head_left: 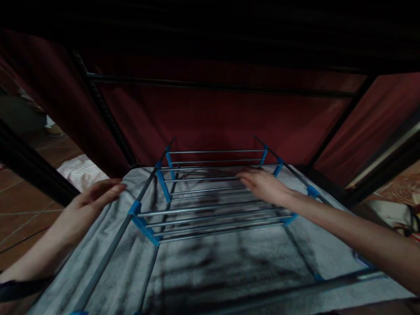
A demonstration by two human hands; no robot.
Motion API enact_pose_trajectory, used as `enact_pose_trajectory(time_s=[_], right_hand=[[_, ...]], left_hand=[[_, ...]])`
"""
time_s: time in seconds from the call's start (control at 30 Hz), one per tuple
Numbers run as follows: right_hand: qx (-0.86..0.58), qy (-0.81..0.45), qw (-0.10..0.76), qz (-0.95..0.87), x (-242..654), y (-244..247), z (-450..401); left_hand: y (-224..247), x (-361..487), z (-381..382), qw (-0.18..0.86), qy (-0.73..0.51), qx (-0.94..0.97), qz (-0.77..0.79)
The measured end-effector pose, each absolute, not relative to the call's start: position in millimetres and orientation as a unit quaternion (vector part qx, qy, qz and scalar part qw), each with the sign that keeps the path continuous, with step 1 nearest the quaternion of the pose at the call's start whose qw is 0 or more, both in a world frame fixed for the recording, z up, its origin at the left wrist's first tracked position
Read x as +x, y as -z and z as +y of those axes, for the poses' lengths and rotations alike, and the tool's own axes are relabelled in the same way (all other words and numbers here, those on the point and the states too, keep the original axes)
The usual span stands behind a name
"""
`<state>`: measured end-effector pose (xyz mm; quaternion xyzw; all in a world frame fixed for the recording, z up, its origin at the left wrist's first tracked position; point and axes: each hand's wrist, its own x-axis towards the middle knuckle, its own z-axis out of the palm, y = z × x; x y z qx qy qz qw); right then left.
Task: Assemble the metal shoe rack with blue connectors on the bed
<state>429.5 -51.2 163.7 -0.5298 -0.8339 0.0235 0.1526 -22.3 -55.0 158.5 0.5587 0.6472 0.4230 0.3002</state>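
A rack of grey metal tubes with blue plastic joints (142,225) lies over a grey cloth (210,267). At the left, my left hand (95,201) has thumb and fingers brought together at the cloth's raised edge, outside the rack's left tube. My right hand (262,186) reaches in from the right over the rack, its fingers pointing left and curled down near the farther crossbars. Whether those fingertips grip a bar is too blurred to tell.
Dark red fabric (216,118) hangs behind the rack, with a dark frame bar (223,87) across it. Dark posts stand at both sides. On the left, a pale striped cloth (80,170) lies on the tiled floor (29,197). Pale items (390,214) lie at the right edge.
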Motion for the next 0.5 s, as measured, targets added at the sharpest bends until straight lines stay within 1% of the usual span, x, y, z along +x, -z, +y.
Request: enact_pose_trajectory(time_s=[0.07, 0.13, 0.17, 0.23, 0.3, 0.37, 0.43, 0.5], right_hand=[[-0.622, -0.059, 0.196, -0.756, 492.0, -170.5, -47.6], [-0.677, -0.08, 0.266, -0.681, 551.1, -172.3, -48.3], [-0.699, -0.105, 0.309, -0.637, 578.0, -170.7, -50.5], [-0.717, -0.194, 0.4, -0.536, 624.3, -161.0, -57.6], [-0.711, -0.266, 0.467, -0.453, 658.2, -141.8, -66.6], [-0.715, -0.315, 0.476, -0.404, 679.2, -114.2, -75.4], [-0.725, -0.367, 0.437, -0.386, 689.2, -81.3, -82.6], [-0.707, -0.406, 0.406, -0.412, 692.0, -47.6, -87.1]], left_hand=[[-180.7, -22.1, -43.7, 0.242, -0.416, 0.597, 0.641], [-198.9, -6.6, -31.4, 0.231, -0.372, 0.661, 0.609], [-205.3, 7.4, -25.4, 0.24, -0.341, 0.694, 0.586], [-210.5, 45.4, -14.3, 0.273, -0.272, 0.757, 0.528], [-204.4, 89.5, -2.7, 0.31, -0.2, 0.806, 0.462], [-187.5, 130.6, 11.9, 0.366, -0.134, 0.825, 0.409], [-162.0, 163.0, 30.1, 0.412, -0.089, 0.822, 0.383], [-131.5, 185.5, 49.4, 0.426, -0.074, 0.815, 0.386]])
